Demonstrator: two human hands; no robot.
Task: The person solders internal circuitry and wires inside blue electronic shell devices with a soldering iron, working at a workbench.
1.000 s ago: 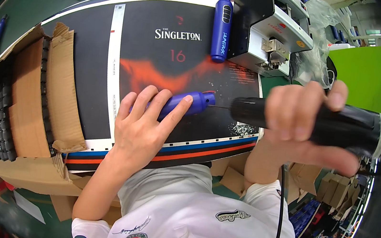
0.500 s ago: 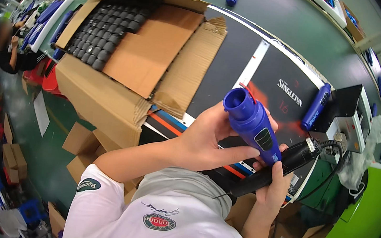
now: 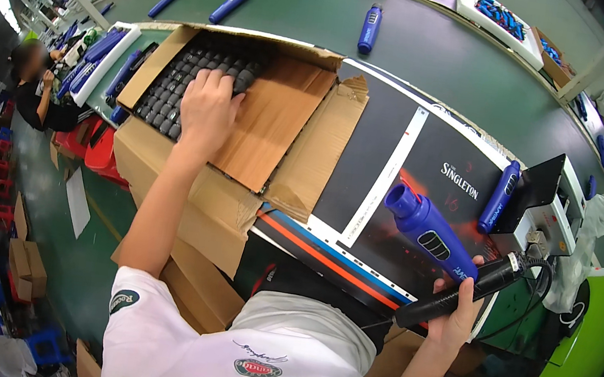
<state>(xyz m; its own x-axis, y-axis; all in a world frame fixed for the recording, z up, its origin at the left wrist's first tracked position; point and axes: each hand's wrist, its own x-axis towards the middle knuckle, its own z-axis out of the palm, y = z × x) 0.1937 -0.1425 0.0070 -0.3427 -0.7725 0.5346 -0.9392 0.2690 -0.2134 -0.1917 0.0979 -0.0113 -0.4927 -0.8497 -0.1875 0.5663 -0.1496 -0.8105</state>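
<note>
In my right hand [image 3: 453, 311] are two things at once: a blue tubular plastic housing [image 3: 433, 236] and a black corded electric screwdriver [image 3: 447, 299]. The housing's open round end tilts up to the left, and an oval dark button panel sits on its side. Below it lies the screwdriver, its thin bit pointing left toward my waist. My left hand [image 3: 209, 111] reaches into a cardboard box [image 3: 187, 192] at the left, its fingers curled down together onto rows of black rounded caps [image 3: 169, 98]. The fingertips are hidden among the caps.
A brown cardboard sheet [image 3: 276, 120] covers part of the box. Another blue housing [image 3: 500, 197] leans beside a white and black device [image 3: 546, 217] at the right. More blue housings [image 3: 370, 28] lie on the green bench beyond. A co-worker [image 3: 33, 84] is at far left.
My left hand has let go of the blue housing and moved left onto the black caps in the box. My right hand keeps the housing and the screwdriver, now slightly farther right.
</note>
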